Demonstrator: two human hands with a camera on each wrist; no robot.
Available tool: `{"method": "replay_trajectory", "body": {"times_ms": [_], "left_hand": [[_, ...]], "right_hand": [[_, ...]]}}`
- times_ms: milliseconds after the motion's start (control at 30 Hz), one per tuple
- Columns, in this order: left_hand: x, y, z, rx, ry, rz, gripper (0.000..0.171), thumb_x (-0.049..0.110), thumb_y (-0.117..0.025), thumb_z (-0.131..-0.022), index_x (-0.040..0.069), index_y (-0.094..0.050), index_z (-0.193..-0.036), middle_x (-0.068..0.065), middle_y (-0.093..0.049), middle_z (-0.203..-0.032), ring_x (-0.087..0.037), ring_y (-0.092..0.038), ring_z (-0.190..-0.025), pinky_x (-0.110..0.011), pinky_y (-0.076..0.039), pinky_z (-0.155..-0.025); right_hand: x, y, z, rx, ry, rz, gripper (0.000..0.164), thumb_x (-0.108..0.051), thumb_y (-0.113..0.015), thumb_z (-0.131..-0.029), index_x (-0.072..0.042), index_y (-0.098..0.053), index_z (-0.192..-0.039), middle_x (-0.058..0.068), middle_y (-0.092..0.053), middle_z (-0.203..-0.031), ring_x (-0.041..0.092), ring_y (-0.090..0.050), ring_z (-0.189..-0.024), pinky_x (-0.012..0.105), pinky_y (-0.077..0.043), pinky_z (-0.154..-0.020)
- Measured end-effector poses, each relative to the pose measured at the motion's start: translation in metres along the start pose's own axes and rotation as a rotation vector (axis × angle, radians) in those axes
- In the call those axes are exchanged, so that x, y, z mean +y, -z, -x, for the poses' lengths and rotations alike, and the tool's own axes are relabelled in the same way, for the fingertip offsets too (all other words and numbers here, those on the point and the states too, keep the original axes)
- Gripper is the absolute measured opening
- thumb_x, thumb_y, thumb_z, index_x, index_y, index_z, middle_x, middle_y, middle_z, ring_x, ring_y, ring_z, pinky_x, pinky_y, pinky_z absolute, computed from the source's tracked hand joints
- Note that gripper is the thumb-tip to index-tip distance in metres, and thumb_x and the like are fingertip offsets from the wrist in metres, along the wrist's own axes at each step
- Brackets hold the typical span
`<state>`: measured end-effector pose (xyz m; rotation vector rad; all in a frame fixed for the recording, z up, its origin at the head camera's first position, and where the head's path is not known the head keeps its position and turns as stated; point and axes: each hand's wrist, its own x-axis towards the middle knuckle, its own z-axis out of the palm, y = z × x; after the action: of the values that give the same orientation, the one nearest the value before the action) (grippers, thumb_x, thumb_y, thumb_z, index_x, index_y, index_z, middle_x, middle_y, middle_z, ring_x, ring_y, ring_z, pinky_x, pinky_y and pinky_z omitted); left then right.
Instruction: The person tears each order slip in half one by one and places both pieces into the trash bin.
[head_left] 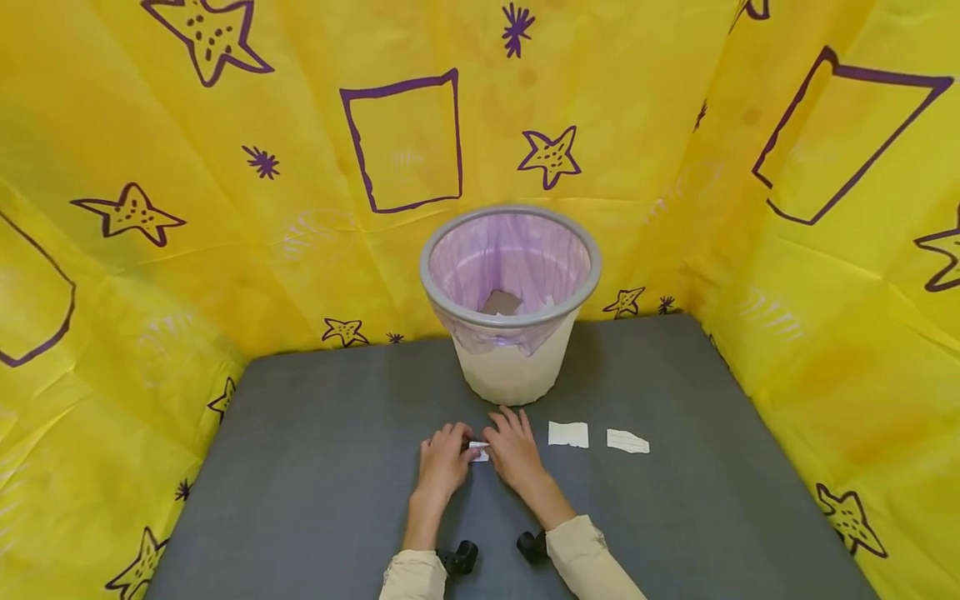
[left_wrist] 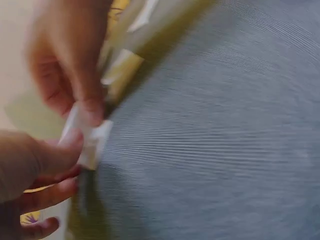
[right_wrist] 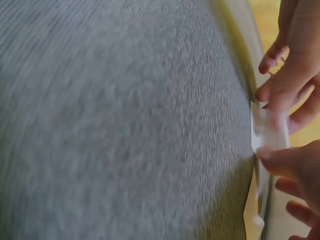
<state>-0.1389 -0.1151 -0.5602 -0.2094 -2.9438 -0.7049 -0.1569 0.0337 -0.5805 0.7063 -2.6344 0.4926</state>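
Note:
A small white piece of paper (head_left: 478, 454) is between my two hands, low over the grey table, with one part standing up as if folded. My left hand (head_left: 444, 458) pinches its left side between thumb and fingers. From the other side, my right hand (head_left: 513, 450) grips it with the thumb, its fingers spread towards the bin. The left wrist view shows the paper (left_wrist: 95, 142) blurred, with both thumbs on it. In the right wrist view, fingertips of both hands meet on the pale paper (right_wrist: 270, 130); the far side is hidden.
Just beyond the hands stands a white bin (head_left: 513, 375) with a grey rim and purple liner. Inside are a brownish flat piece (head_left: 501, 302) and white scraps. Two white paper pieces, one plain (head_left: 568, 434) and one lined (head_left: 627, 442), lie to the right. Yellow patterned cloth (head_left: 300, 250) surrounds the table.

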Motion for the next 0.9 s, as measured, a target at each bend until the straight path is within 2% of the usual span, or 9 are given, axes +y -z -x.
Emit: {"method": "replay_trajectory", "body": {"times_ms": [200,300,400,500,567,633,733,800,900], "left_hand": [[0.006,0.022,-0.01,0.009,-0.056,0.278,0.02,0.016,-0.07,-0.089,0.007,-0.066,-0.106,-0.003,-0.068,-0.087,-0.015,-0.065,-0.076,-0.031,-0.05,-0.07],[0.012,0.031,-0.016,0.03,-0.074,0.389,0.02,0.015,-0.069,-0.089,0.006,-0.066,-0.106,-0.003,-0.067,-0.088,-0.016,-0.065,-0.079,-0.031,-0.053,-0.071],[0.018,0.04,-0.018,0.053,-0.105,0.461,0.02,0.011,-0.071,-0.087,0.007,-0.066,-0.106,-0.003,-0.066,-0.089,-0.018,-0.065,-0.082,-0.034,-0.055,-0.076],[0.024,0.049,-0.019,0.073,-0.14,0.513,0.021,0.007,-0.072,-0.086,0.008,-0.066,-0.106,-0.002,-0.066,-0.089,-0.017,-0.064,-0.081,-0.031,-0.055,-0.076],[0.029,0.056,-0.018,0.105,-0.182,0.497,0.021,0.005,-0.071,-0.086,0.008,-0.066,-0.106,-0.002,-0.065,-0.088,-0.016,-0.064,-0.08,-0.028,-0.055,-0.074],[0.034,0.064,-0.018,0.154,-0.236,0.431,0.019,0.004,-0.071,-0.086,0.007,-0.067,-0.104,-0.003,-0.064,-0.088,-0.014,-0.062,-0.078,-0.026,-0.054,-0.072],[0.041,0.077,-0.02,0.245,-0.317,0.288,0.015,0.003,-0.071,-0.085,0.006,-0.068,-0.1,-0.003,-0.062,-0.087,-0.013,-0.061,-0.075,-0.025,-0.053,-0.069],[0.045,0.086,-0.022,0.286,-0.358,0.23,0.012,0.004,-0.07,-0.086,0.007,-0.069,-0.098,-0.003,-0.061,-0.086,-0.013,-0.059,-0.073,-0.025,-0.052,-0.067],[0.052,0.099,-0.025,0.317,-0.406,0.232,0.01,0.004,-0.07,-0.086,0.008,-0.07,-0.095,-0.002,-0.061,-0.087,-0.012,-0.06,-0.074,-0.025,-0.053,-0.068]], "right_hand": [[0.006,0.006,-0.005,0.208,0.079,-0.032,0.018,-0.006,-0.078,-0.074,-0.013,-0.063,-0.081,0.008,-0.069,-0.105,0.029,-0.063,-0.105,0.053,-0.049,-0.092],[0.007,0.015,-0.01,0.268,0.121,-0.046,0.016,-0.002,-0.072,-0.077,-0.013,-0.063,-0.084,0.004,-0.069,-0.097,0.025,-0.064,-0.096,0.047,-0.051,-0.088],[0.006,0.028,-0.016,0.273,0.13,-0.089,0.016,-0.001,-0.069,-0.078,-0.013,-0.063,-0.087,0.002,-0.069,-0.088,0.021,-0.064,-0.086,0.041,-0.051,-0.081],[0.003,0.044,-0.021,0.233,0.089,-0.187,0.019,0.0,-0.071,-0.077,-0.012,-0.064,-0.091,0.001,-0.069,-0.084,0.019,-0.065,-0.079,0.036,-0.053,-0.074],[0.001,0.056,-0.024,0.185,0.042,-0.273,0.021,-0.001,-0.073,-0.078,-0.01,-0.064,-0.095,0.002,-0.07,-0.087,0.018,-0.066,-0.079,0.033,-0.053,-0.072],[0.0,0.068,-0.027,0.146,0.025,-0.335,0.023,-0.003,-0.075,-0.08,-0.009,-0.064,-0.099,0.002,-0.071,-0.09,0.017,-0.068,-0.081,0.032,-0.055,-0.072],[0.0,0.084,-0.032,0.107,0.047,-0.423,0.019,-0.009,-0.075,-0.083,-0.007,-0.065,-0.1,0.003,-0.072,-0.091,0.018,-0.069,-0.083,0.031,-0.056,-0.074],[0.0,0.095,-0.037,0.101,0.074,-0.472,0.012,-0.012,-0.072,-0.087,-0.007,-0.066,-0.096,0.004,-0.072,-0.089,0.017,-0.069,-0.08,0.029,-0.057,-0.073],[0.0,0.111,-0.045,0.104,0.09,-0.548,0.008,-0.014,-0.066,-0.092,-0.006,-0.067,-0.092,0.004,-0.071,-0.084,0.015,-0.068,-0.076,0.027,-0.058,-0.07]]}}
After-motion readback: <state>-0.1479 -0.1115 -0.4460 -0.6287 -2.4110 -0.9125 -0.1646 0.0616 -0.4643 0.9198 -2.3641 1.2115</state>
